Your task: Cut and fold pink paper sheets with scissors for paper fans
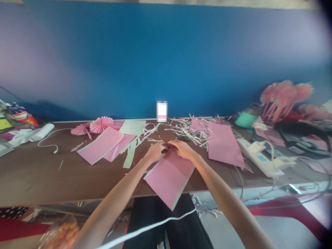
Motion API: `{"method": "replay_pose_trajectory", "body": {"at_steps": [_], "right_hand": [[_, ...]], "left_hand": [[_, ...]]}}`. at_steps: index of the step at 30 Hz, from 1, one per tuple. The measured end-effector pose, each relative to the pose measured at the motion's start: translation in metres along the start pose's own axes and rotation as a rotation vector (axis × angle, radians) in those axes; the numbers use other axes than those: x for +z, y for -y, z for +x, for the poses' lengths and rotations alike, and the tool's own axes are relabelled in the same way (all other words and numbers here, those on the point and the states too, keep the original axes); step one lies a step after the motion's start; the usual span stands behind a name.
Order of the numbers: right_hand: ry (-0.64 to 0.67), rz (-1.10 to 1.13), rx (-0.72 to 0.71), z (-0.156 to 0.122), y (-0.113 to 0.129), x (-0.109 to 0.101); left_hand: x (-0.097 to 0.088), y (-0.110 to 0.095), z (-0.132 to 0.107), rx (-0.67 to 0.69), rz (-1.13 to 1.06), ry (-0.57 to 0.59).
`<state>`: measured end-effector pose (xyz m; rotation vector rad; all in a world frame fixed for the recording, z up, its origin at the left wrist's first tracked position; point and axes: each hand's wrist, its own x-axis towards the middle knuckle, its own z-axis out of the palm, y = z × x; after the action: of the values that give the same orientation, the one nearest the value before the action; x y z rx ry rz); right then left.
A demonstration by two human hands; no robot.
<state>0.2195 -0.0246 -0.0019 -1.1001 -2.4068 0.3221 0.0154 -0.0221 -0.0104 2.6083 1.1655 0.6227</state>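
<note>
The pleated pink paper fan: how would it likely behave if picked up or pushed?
The pleated pink paper fan looks light for its size, being thin folded paper. Its pleats would probably crush if squeezed. Lying loose, it would likely slide if pushed.

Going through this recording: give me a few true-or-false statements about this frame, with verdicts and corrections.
1. The left hand and right hand meet at the far edge of a pink sheet. True.
2. Pink paper fans lie left of the hands. True.
3. The power strip lies left of the hands. False: it lies to their right.
4. The teal container stands between the hands. False: it stands far off to the right, apart from them.
5. Paper strips lie in a tangle beyond the hands. True.
</note>
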Motion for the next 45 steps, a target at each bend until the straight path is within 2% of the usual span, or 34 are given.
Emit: {"method": "replay_pose_trajectory", "body": {"at_steps": [22,37,45], "right_hand": [[0.062,0.047,0.024,0.0009,-0.003,0.0062],[0.041,0.101,-0.007,0.002,-0.0011,0.0054],[0.035,0.145,0.037,0.0,-0.0047,0.0034]], "left_hand": [[-0.0043,-0.0042,-0.0003,-0.003,-0.024,0.004],[-0.0041,-0.0042,-0.0013,-0.005,-0.028,0.0],[-0.0036,-0.0025,-0.0017,-0.009,-0.014,0.011]]}}
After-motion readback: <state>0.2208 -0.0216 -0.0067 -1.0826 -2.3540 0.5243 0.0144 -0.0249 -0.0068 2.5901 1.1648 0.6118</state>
